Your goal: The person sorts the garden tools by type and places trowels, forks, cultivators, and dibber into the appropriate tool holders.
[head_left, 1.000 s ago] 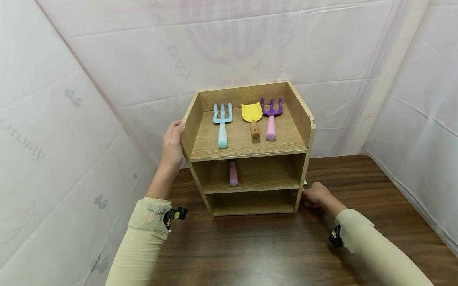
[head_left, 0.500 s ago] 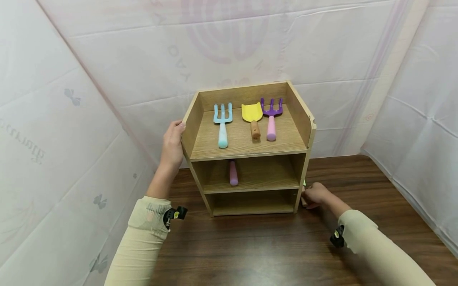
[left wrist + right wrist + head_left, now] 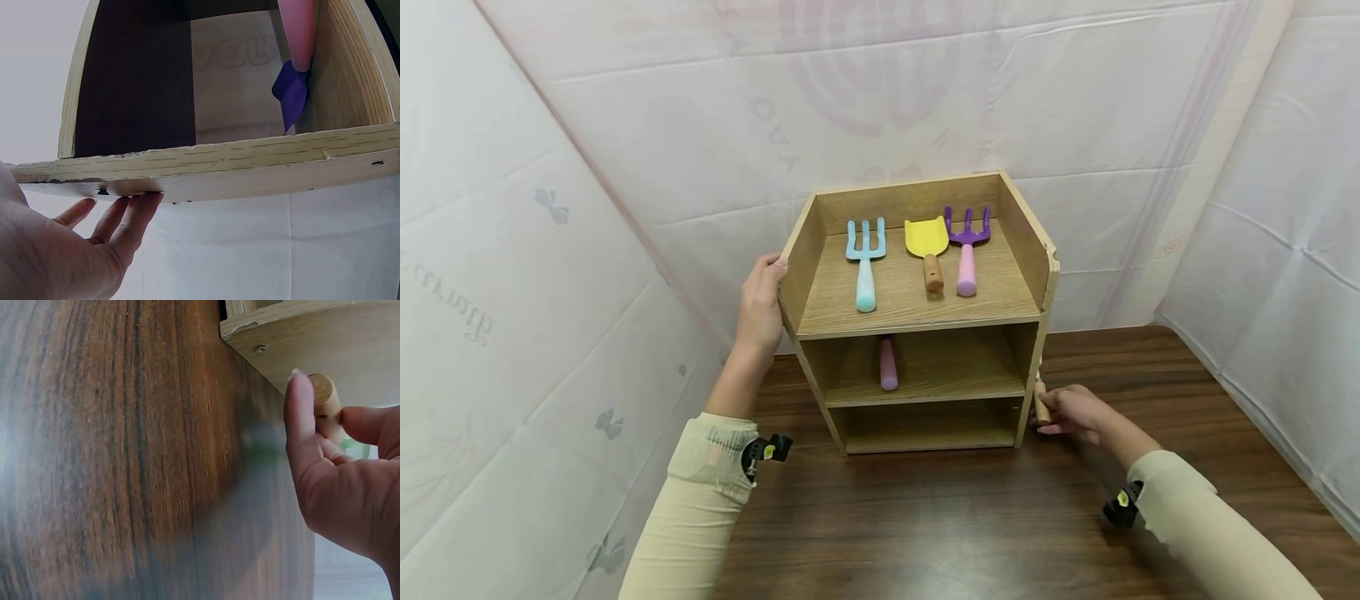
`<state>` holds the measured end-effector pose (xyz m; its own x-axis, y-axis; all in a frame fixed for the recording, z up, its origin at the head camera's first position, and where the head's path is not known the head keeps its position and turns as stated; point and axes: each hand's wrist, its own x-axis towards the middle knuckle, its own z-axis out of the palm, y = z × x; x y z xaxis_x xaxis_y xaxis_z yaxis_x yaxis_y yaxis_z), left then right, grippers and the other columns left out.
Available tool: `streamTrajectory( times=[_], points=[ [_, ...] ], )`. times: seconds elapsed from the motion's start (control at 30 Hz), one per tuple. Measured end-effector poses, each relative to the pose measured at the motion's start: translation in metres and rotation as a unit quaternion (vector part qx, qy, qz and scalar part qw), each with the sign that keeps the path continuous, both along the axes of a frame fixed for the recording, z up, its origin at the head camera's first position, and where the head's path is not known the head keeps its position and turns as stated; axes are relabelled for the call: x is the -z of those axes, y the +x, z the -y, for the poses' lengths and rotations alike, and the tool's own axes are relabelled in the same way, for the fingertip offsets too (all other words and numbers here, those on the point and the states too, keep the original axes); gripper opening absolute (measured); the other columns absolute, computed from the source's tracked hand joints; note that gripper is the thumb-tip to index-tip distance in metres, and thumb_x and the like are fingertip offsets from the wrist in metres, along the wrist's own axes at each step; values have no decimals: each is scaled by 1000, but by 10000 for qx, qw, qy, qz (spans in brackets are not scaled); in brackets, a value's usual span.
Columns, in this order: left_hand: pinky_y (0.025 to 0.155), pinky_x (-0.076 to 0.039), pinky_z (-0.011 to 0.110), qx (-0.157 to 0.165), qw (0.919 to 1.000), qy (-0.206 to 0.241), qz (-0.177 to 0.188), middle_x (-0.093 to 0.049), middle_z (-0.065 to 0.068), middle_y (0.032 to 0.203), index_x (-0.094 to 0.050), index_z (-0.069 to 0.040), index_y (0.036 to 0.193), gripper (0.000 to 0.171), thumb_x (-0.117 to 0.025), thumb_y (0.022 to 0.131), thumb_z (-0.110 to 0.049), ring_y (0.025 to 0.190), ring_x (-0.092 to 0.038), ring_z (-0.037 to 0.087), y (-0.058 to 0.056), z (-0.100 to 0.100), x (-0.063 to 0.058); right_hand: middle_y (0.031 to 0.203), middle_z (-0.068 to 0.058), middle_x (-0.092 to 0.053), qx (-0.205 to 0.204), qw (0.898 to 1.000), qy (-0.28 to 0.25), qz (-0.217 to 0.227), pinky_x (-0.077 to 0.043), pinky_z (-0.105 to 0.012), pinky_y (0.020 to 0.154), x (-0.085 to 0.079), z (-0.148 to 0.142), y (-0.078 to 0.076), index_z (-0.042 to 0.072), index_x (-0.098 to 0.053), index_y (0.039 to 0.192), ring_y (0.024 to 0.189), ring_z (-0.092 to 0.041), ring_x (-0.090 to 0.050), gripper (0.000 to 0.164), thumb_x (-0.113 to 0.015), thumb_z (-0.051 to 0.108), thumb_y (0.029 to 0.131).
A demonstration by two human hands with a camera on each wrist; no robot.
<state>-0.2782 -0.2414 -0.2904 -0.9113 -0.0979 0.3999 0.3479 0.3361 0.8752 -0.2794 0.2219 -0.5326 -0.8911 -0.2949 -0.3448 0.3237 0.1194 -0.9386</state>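
A wooden shelf unit point(image 3: 919, 327) stands against the back wall. My left hand point(image 3: 762, 304) rests on its left side panel, and in the left wrist view the fingertips point(image 3: 134, 219) press on the panel's outer face. At the unit's right side, low by the table, my right hand point(image 3: 1078, 414) pinches a wooden-handled tool point(image 3: 1041, 404) between thumb and fingers. In the right wrist view the handle point(image 3: 329, 403) points its butt end at the camera. A bit of green point(image 3: 356, 449) shows behind it; the tool's head is mostly hidden.
On the top shelf lie a light blue hand fork point(image 3: 866, 267), a yellow scoop point(image 3: 927, 242) and a purple fork with pink handle point(image 3: 967, 258). A pink-handled tool point(image 3: 888, 364) with a purple blade point(image 3: 292, 94) lies in the middle compartment. Dark wood tabletop point(image 3: 925, 525) surrounds the unit.
My right hand has drawn slightly right, away from the shelf unit's side, and the tool's wooden handle has come more into sight. My left hand has not moved.
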Motion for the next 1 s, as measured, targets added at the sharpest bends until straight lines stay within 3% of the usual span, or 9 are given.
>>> streamTrajectory(
  times=[0.37, 0.77, 0.93, 1.0],
  points=[
    [86, -50, 31, 12, 10000, -15, 45, -60, 6, 117, -58, -6, 142, 53, -36, 109, -41, 99, -59, 15, 2, 0, 0, 114, -5, -69, -200, 9981, -536, -210, -64, -26, 88, -23, -17, 7, -24, -22, 153, 102, -10, -74, 57, -33, 18, 116],
    [85, -50, 32, 40, 10000, 73, 42, -60, 5, 116, -58, -6, 142, 52, -36, 109, -39, 98, -59, 16, 1, 0, 0, 115, 4, -70, -326, 9928, -768, -864, -63, -24, 87, -79, -23, 21, -23, -8, 159, 106, -5, -74, 70, -37, 25, 117],
    [85, -50, 31, 71, 9999, 105, 28, -60, 6, 116, -58, -5, 142, 51, -36, 109, -37, 98, -59, 17, 0, 0, 1, 113, 3, -73, -367, 9850, -1271, -1112, -63, -25, 85, -100, -25, 27, -25, -8, 156, 106, -9, -76, 70, -41, 23, 116],
    [84, -50, 30, 76, 9999, 114, 17, -60, 7, 115, -58, -5, 141, 50, -36, 109, -36, 96, -59, 16, 0, 0, 1, 114, 1, -74, -445, 9801, -1505, -1215, -63, -25, 85, -108, -26, 30, -23, -17, 154, 107, -10, -76, 62, -42, 21, 116]
  ],
)
